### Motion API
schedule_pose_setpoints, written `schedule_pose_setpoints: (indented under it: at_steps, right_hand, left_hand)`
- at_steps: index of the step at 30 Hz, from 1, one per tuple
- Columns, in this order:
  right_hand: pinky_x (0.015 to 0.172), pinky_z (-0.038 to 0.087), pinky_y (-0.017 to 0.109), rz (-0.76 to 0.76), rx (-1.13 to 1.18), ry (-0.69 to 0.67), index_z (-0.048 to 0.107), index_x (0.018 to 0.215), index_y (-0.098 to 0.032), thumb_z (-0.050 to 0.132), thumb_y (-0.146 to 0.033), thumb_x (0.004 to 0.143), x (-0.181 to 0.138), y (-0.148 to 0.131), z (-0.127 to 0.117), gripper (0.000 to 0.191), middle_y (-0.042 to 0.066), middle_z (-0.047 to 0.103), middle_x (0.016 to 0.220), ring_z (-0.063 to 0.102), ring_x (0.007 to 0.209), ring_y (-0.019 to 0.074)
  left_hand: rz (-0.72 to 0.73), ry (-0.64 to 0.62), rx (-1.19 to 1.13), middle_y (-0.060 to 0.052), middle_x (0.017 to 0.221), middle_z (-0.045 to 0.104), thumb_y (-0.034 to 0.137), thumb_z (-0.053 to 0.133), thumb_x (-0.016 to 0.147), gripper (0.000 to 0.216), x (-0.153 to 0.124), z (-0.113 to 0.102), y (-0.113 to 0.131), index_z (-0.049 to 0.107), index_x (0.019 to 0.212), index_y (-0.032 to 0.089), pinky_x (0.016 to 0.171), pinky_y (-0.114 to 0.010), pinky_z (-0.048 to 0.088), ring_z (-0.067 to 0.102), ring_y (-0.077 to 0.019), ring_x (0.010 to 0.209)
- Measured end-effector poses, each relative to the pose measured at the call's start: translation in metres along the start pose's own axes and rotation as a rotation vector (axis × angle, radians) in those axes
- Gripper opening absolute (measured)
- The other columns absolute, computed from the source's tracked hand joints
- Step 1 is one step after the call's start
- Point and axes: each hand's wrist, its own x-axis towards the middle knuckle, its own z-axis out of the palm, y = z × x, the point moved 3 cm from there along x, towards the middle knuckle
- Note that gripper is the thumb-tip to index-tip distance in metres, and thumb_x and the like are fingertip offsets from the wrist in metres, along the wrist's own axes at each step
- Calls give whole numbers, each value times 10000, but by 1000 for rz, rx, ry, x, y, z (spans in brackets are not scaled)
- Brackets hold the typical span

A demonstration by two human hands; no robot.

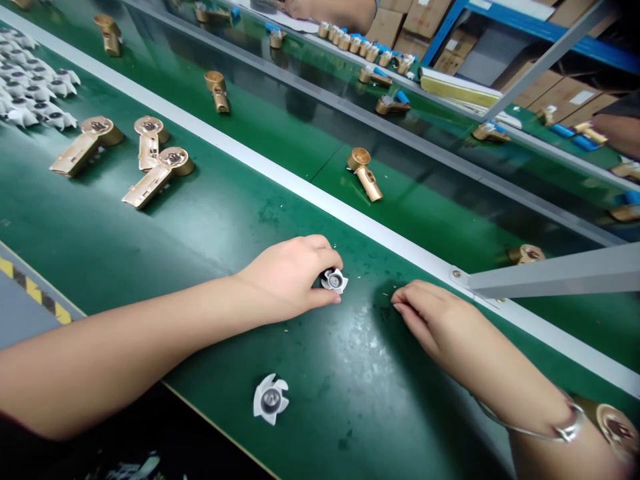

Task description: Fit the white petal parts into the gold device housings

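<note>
My left hand rests on the green mat, its fingers curled around a small white impeller-like part. My right hand lies a short way to the right, fingers drawn together with the tips pressed on the mat; whether they pinch anything I cannot make out. A silver bracelet circles that wrist. A second white impeller part lies loose on the mat near the front edge, below my left hand.
Three gold housings lie at the left, a heap of white impellers at far left. More gold parts ride the green conveyor beyond a grey rail. A grey bar juts in at right. Another person's arm shows at the top.
</note>
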Motion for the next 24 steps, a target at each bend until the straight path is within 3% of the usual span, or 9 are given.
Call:
schedule_pose_setpoints:
  at_steps: [5, 10, 14, 18, 21, 24]
  right_hand:
    - [790, 493, 350, -54, 22, -7, 629, 1037, -219, 450, -280, 1048, -2, -2, -5, 189, 45, 659, 1000, 637, 840, 177]
    - [676, 401, 362, -157, -230, 37, 647, 900, -198, 426, -211, 1028, 0, -23, -7, 256, 52, 632, 814, 555, 670, 185]
    - [655, 345, 369, -151, -391, 84, 603, 797, -182, 454, -139, 977, 4, -28, -1, 238, 58, 588, 732, 512, 626, 187]
    - [676, 402, 337, -79, -167, 145, 564, 848, -186, 476, -155, 964, 9, -26, -3, 149, 34, 592, 769, 544, 660, 168]
    - [642, 435, 269, -10, 117, 197, 543, 881, -214, 493, -173, 960, 12, -34, -10, 102, 7, 602, 814, 560, 686, 134]
    - [619, 443, 243, -6, 218, 243, 550, 893, -225, 524, -173, 945, 14, -46, -13, 78, -1, 606, 826, 559, 698, 126]
  left_hand:
    - [13, 2, -6, -64, 1153, 653, 400, 685, 891, 337, 0, 1, -1, 688, 1158, 196, 826, -349, 515, 647, -241, 1015]
    - [-23, -51, 5, -75, 1161, 650, 397, 688, 886, 350, 2, -1, 0, 690, 1168, 191, 792, -353, 523, 647, -255, 1012]
    - [-3, -28, 15, -83, 1150, 657, 383, 687, 890, 333, 2, -1, 1, 699, 1155, 182, 783, -349, 523, 649, -254, 1002]
    - [87, 70, -51, -75, 1055, 702, 339, 644, 928, 252, -1, 4, 4, 708, 1095, 160, 808, -338, 516, 658, -228, 962]
    - [141, 85, -120, -64, 967, 724, 288, 601, 956, 197, -1, 10, 9, 708, 1043, 147, 756, -308, 510, 667, -197, 875]
    - [158, 89, -151, -78, 973, 712, 258, 596, 952, 198, -1, 15, 14, 722, 1053, 144, 755, -319, 512, 668, -202, 866]
